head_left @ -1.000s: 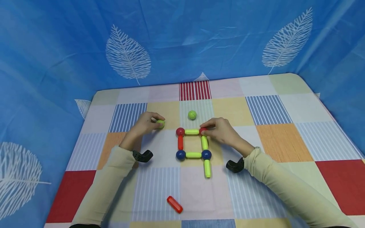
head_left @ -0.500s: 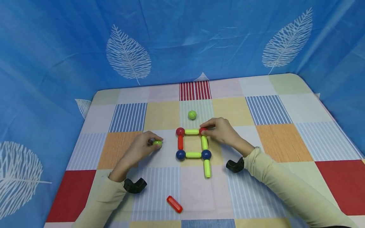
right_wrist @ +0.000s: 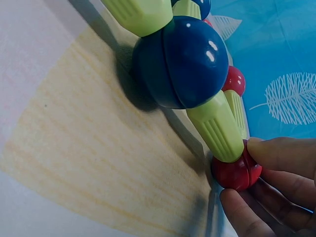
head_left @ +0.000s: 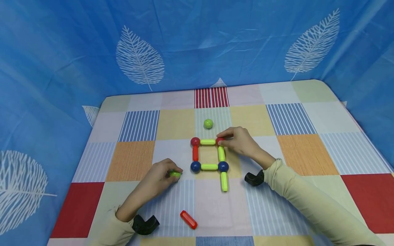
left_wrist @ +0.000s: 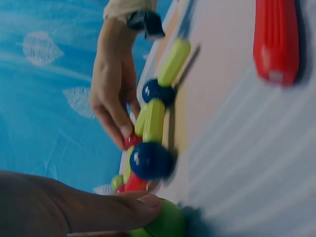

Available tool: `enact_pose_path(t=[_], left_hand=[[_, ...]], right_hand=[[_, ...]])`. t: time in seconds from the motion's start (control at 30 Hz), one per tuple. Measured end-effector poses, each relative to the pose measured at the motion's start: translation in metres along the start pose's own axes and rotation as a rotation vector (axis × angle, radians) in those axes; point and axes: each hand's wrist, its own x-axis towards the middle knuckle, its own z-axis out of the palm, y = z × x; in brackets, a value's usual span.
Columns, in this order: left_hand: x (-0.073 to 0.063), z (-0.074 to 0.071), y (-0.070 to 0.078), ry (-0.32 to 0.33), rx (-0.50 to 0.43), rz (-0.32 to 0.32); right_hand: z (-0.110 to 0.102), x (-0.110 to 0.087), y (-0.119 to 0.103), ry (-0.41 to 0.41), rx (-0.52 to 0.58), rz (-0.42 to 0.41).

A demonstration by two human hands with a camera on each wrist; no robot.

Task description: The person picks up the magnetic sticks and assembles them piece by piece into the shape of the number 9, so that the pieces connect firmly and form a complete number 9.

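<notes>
A square of rods and balls lies mid-table, with red balls at its far corners and blue balls at its near ones. My right hand pinches the far right red ball between thumb and fingers. One yellow-green rod sticks out toward me from the near right blue ball. To the left of the near left blue ball, my left hand pinches a green ball low over the cloth. The left side of the square is a red rod; its other sides are yellow-green.
A loose red rod lies on the patchwork cloth near the front. Beyond the square sits another green ball. A blue leaf-print curtain hangs behind the table.
My left hand, still pinching the green ball, has come toward me from beside the far left corner, then slightly right. My right hand and the square have stayed put.
</notes>
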Motion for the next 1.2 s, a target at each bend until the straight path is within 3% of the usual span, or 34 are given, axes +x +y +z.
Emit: enact_pose_path(t=[0.37,0.67,0.77,1.0,1.2], left_hand=[[-0.01,0.016,0.018,-0.103,-0.019,0.085],[-0.008,0.029,0.036,-0.273,-0.029,0.087],[-0.007,0.034,0.042,-0.31,-0.017,0.124],[-0.005,0.047,0.054,-0.31,-0.02,0.232],[0.001,0.058,0.063,-0.315,-0.029,0.219]], right_hand=[[-0.001,0.0,0.001,-0.002,0.005,0.004],[0.0,0.0,0.001,-0.002,0.011,0.005],[0.0,0.0,0.001,0.002,0.01,0.005],[0.0,0.001,0.002,0.001,0.009,0.011],[0.0,0.0,0.001,0.0,0.014,0.018]])
